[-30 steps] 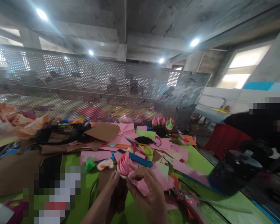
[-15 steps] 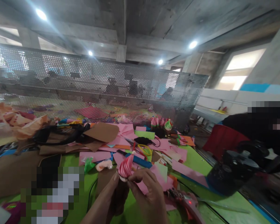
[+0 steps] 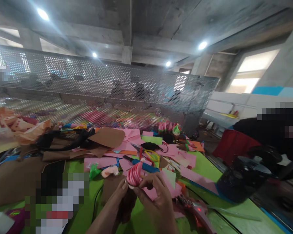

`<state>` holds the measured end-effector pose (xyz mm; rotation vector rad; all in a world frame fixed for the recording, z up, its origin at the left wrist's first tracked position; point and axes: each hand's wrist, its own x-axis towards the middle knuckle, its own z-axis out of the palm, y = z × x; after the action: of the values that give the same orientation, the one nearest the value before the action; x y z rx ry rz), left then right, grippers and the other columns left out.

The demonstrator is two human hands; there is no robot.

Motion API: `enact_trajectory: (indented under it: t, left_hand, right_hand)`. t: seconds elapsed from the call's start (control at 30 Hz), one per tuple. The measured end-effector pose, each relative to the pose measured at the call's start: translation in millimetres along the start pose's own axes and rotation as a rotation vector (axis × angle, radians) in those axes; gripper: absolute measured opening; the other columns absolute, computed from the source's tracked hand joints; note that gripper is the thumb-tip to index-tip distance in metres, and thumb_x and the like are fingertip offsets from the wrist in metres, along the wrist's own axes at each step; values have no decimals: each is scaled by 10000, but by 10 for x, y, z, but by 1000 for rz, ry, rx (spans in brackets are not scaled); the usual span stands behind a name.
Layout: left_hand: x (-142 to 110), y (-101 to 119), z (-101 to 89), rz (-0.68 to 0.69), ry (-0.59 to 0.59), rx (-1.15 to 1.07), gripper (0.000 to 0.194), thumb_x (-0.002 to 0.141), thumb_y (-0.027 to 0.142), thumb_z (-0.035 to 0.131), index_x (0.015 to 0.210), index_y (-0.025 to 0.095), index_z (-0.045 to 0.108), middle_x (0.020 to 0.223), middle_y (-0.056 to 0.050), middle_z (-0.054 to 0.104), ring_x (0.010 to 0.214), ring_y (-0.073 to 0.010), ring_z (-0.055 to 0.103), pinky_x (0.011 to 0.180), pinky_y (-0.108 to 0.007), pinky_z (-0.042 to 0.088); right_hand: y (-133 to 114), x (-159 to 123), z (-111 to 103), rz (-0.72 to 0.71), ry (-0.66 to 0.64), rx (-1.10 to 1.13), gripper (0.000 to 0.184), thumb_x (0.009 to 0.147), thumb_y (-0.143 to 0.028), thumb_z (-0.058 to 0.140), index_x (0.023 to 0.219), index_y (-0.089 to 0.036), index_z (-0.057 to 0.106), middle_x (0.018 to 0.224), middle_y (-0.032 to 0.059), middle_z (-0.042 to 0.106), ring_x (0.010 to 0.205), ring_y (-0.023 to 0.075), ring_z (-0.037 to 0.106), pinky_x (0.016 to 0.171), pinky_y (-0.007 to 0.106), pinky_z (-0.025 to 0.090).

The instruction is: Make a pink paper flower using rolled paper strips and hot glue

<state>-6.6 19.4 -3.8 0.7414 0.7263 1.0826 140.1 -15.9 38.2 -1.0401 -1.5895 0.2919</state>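
A pink swirled, cupcake-like craft piece (image 3: 134, 175) with a small white ball on its tip and a whitish lower rim is held upright between my hands. My left hand (image 3: 120, 195) is closed around its lower part, thumb at the rim. My right hand (image 3: 156, 195) bends in from the right, with thumb and fingertips pinched against the right side of the piece. The underside is dark and mostly hidden by my fingers. Just behind it lies a blue-handled cutter (image 3: 148, 167). To the right rests a pink glue gun (image 3: 197, 211) with a lit red light.
Pink paper sheets (image 3: 171, 150), brown sheets (image 3: 107, 136), scissors with yellow handles (image 3: 153, 156) and a green clay-like lump (image 3: 94, 171) cover the green table (image 3: 80, 208). Similar finished pieces (image 3: 176, 129) stand by a perforated metal screen (image 3: 112, 91). A dark pot-like container (image 3: 239, 178) sits right, near another person.
The piece and both hands have shifted very slightly right and down, with the grip kept. The pink piece appears turned a little.
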Motion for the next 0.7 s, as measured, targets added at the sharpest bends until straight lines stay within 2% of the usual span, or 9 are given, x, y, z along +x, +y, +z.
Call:
enact_trajectory:
  t: [0.1, 0.23, 0.33, 0.5, 0.7]
  left_hand:
    - [24, 3, -10, 6, 12, 2, 208, 713, 405, 774, 870, 276, 725, 1062, -53, 750, 1340, -333, 448, 1039, -391, 435]
    - [-45, -36, 24, -20, 21, -17, 357, 682, 467, 774, 988, 292, 717, 1114, -48, 743, 1353, -317, 443, 1071, -404, 409]
    - [-140, -61, 59, -60, 44, -62, 411, 700, 467, 774, 1063, 288, 700, 1113, -60, 743, 1290, -301, 521, 1027, -384, 451]
    - [-223, -53, 90, -91, 60, -131, 372, 723, 398, 786, 1062, 276, 695, 983, -69, 762, 1097, -288, 663, 841, -347, 547]
    - [-156, -113, 99, -49, 109, -219, 332, 690, 270, 833, 991, 275, 694, 930, -40, 759, 989, -230, 694, 759, -263, 528]
  right_hand:
    - [-1, 2, -5, 3, -3, 13, 91, 817, -195, 666, 778, -218, 586, 755, -9, 530, 713, 167, 486, 647, 270, 398]
    - [-15, 2, -14, 1, -1, -26, 114, 804, -194, 686, 789, -219, 576, 758, -8, 525, 730, 173, 494, 655, 274, 408]
    - [-43, 0, -19, 6, -3, -68, 119, 814, -169, 676, 805, -220, 569, 797, 4, 532, 766, 181, 504, 672, 281, 419]
    - [-75, -4, -27, -4, -14, -80, 106, 832, -171, 660, 837, -224, 568, 814, 11, 537, 778, 189, 506, 686, 292, 428]
    - [-76, -15, -29, -23, -13, -122, 119, 825, -130, 630, 831, -225, 559, 824, 16, 547, 809, 201, 518, 712, 305, 422]
